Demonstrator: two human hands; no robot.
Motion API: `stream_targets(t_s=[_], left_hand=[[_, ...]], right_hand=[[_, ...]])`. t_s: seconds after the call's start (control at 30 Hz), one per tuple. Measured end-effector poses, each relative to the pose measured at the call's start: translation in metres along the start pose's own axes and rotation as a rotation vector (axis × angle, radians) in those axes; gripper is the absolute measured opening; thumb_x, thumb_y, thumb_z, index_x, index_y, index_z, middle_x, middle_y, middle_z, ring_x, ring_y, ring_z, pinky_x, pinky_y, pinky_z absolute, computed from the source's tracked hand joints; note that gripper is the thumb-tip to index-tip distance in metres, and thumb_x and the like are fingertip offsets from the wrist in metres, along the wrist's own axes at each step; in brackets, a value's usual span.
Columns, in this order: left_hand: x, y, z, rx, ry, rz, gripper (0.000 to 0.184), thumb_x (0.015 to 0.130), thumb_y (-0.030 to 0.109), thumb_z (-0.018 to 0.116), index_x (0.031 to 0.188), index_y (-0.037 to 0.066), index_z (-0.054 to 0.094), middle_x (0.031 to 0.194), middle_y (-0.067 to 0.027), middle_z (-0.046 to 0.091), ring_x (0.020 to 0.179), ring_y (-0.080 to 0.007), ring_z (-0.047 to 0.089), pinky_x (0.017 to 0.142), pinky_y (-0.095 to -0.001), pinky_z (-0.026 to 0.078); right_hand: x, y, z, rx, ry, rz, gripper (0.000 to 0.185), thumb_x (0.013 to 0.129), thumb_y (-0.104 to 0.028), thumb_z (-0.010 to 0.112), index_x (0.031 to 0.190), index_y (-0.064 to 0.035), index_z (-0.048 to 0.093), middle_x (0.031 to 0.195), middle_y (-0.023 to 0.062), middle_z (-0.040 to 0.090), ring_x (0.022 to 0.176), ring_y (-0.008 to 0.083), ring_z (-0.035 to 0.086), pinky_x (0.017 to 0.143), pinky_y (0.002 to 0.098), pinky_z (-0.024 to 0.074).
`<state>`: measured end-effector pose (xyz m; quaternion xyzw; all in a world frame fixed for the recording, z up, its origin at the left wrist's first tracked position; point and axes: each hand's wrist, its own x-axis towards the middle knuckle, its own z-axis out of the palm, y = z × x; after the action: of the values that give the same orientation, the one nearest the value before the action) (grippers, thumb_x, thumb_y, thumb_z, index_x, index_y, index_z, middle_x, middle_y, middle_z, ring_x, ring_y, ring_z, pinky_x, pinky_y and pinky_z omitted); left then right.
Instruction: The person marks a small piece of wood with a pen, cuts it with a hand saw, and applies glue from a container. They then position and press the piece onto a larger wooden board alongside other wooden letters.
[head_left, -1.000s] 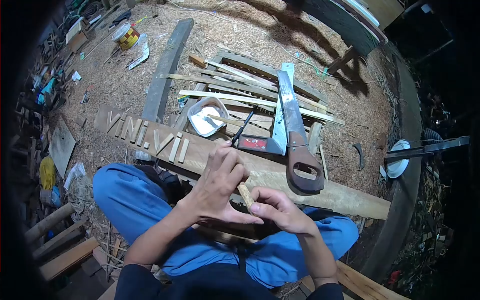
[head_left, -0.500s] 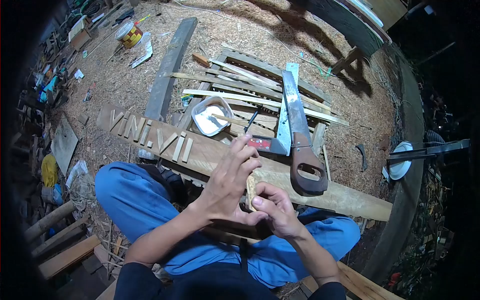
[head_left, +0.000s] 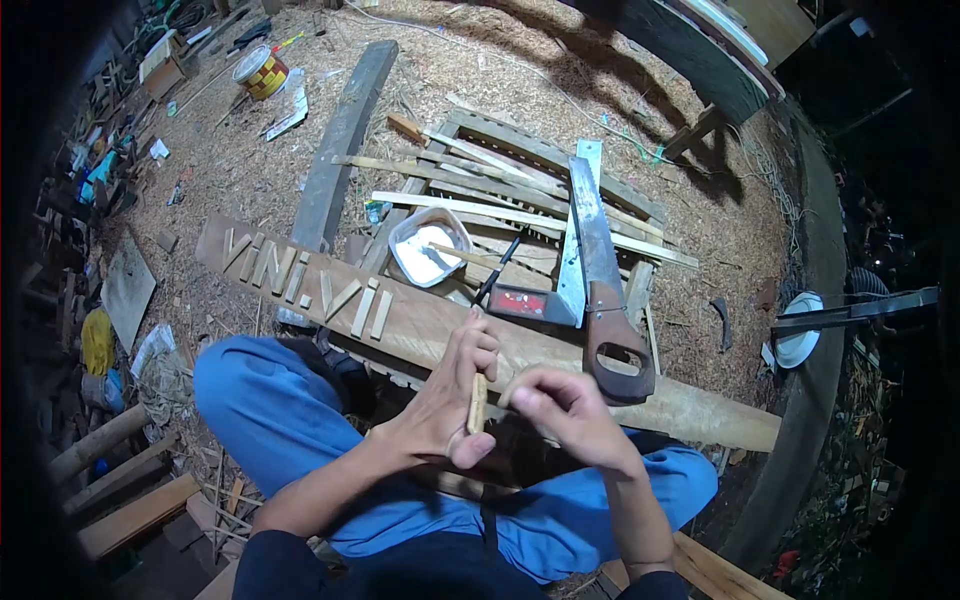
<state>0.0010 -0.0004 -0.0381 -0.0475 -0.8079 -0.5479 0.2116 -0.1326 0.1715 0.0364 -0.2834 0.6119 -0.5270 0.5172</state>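
A short wood piece [head_left: 478, 404] is held upright between the thumb and fingers of my left hand [head_left: 440, 400]. Just to its right, my right hand [head_left: 570, 412] is curled with thumb against fingers; whatever is in that pinch is too small to make out. Both hands are over the near edge of a long wooden board [head_left: 530, 355]. Several short wood strips [head_left: 362, 311] lie on the board's left part in letter-like shapes. Beyond the board stands a square plastic tub [head_left: 428, 248] of white paste with a stick in it.
A handsaw [head_left: 597, 245] and a metal square [head_left: 572, 290] lie right of the tub, beside a black pen [head_left: 500, 268]. Long thin strips [head_left: 520, 213] rest on a slatted frame. A thick beam [head_left: 340, 150] lies behind the board; a bucket [head_left: 262, 73] stands farther back.
My right hand has come away from the wood piece and moved right. My left hand has shifted slightly left and now holds the piece alone.
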Motion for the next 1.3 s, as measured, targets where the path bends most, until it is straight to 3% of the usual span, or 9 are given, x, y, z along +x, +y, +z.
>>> stream_targets(t_s=[0.1, 0.2, 0.3, 0.47, 0.7, 0.83, 1.0, 1.13, 1.3], left_hand=[[0.005, 0.003, -0.018, -0.093, 0.079, -0.008, 0.073, 0.088, 0.071, 0.048, 0.110, 0.003, 0.037, 0.115, -0.0213, 0.039, 0.119, -0.0418, 0.043, 0.126, -0.0660, 0.013], [0.005, 0.006, -0.031, -0.242, 0.113, -0.118, 0.072, 0.090, 0.073, 0.045, 0.110, 0.004, 0.037, 0.114, -0.0198, 0.039, 0.117, -0.0391, 0.043, 0.125, -0.0637, 0.013], [0.016, 0.006, -0.040, -0.275, 0.131, -0.069, 0.073, 0.097, 0.076, 0.034, 0.110, 0.004, 0.035, 0.110, -0.0163, 0.036, 0.110, -0.0340, 0.042, 0.118, -0.0575, 0.022], [0.021, -0.005, -0.053, -0.353, 0.112, -0.087, 0.072, 0.101, 0.076, 0.033, 0.113, 0.006, 0.035, 0.109, -0.0138, 0.036, 0.105, -0.0302, 0.040, 0.110, -0.0509, 0.030], [0.023, -0.008, -0.052, -0.575, 0.095, -0.217, 0.034, 0.105, 0.031, 0.056, 0.122, 0.004, 0.043, 0.119, -0.0136, 0.043, 0.117, -0.0268, 0.047, 0.123, -0.0533, 0.029], [0.029, -0.013, -0.046, -0.510, 0.109, -0.227, 0.051, 0.109, 0.055, 0.051, 0.123, 0.008, 0.038, 0.113, -0.0114, 0.041, 0.112, -0.0284, 0.045, 0.117, -0.0514, 0.030], [0.038, -0.012, -0.055, 0.046, 0.095, -0.055, 0.029, 0.094, 0.012, 0.074, 0.117, 0.008, 0.057, 0.109, -0.0124, 0.053, 0.111, -0.0342, 0.059, 0.120, -0.0617, 0.036], [0.042, -0.002, -0.066, 0.396, 0.061, 0.074, 0.031, 0.082, 0.019, 0.084, 0.109, 0.013, 0.070, 0.092, -0.0064, 0.056, 0.100, -0.0278, 0.064, 0.114, -0.0561, 0.044], [0.038, 0.005, -0.069, 0.465, 0.027, 0.011, 0.036, 0.076, 0.012, 0.078, 0.112, 0.011, 0.073, 0.084, -0.0074, 0.052, 0.082, -0.0282, 0.058, 0.074, -0.0434, 0.046]], right_hand=[[0.034, 0.013, -0.013, -0.552, 0.371, -0.230, 0.016, 0.104, -0.015, 0.067, 0.107, -0.0003, 0.073, 0.088, 0.0023, 0.065, 0.078, 0.0101, 0.054, 0.071, 0.0279, 0.0454], [0.073, 0.014, -0.024, -0.950, 0.471, -0.400, 0.011, 0.096, -0.013, 0.071, 0.103, -0.0056, 0.074, 0.095, 0.0124, 0.068, 0.094, 0.0315, 0.063, 0.083, 0.0421, 0.0490], [0.106, 0.016, -0.029, -1.229, 0.452, -0.488, 0.016, 0.089, -0.009, 0.074, 0.105, -0.0080, 0.075, 0.099, 0.0104, 0.066, 0.099, 0.0294, 0.062, 0.086, 0.0425, 0.0471], [0.132, 0.020, -0.037, -1.342, 0.481, -0.423, 0.024, 0.079, -0.006, 0.074, 0.103, -0.0099, 0.077, 0.098, 0.0083, 0.064, 0.100, 0.0273, 0.061, 0.085, 0.0407, 0.0457], [0.155, 0.027, -0.056, -1.419, 0.351, -0.367, 0.016, 0.084, -0.011, 0.071, 0.096, -0.0122, 0.081, 0.096, 0.0085, 0.064, 0.100, 0.0259, 0.060, 0.085, 0.0397, 0.0456], [0.160, 0.024, -0.062, -1.483, 0.319, -0.399, 0.020, 0.084, -0.014, 0.070, 0.099, -0.0152, 0.082, 0.096, 0.0063, 0.064, 0.100, 0.0238, 0.061, 0.085, 0.0386, 0.0450], [0.154, 0.008, -0.075, -1.637, 0.271, -0.544, 0.018, 0.083, -0.017, 0.069, 0.098, -0.0173, 0.080, 0.095, 0.0031, 0.064, 0.099, 0.0208, 0.061, 0.084, 0.0383, 0.0447], [0.137, -0.016, -0.085, -1.622, 0.349, -0.708, 0.009, 0.083, -0.015, 0.071, 0.092, -0.0167, 0.075, 0.108, 0.0029, 0.067, 0.106, 0.0221, 0.063, 0.089, 0.0385, 0.0469], [0.123, -0.012, -0.087, -1.645, 0.368, -0.688, 0.017, 0.080, -0.009, 0.072, 0.095, -0.0163, 0.076, 0.115, 0.0037, 0.069, 0.112, 0.0232, 0.063, 0.095, 0.0414, 0.0473]])
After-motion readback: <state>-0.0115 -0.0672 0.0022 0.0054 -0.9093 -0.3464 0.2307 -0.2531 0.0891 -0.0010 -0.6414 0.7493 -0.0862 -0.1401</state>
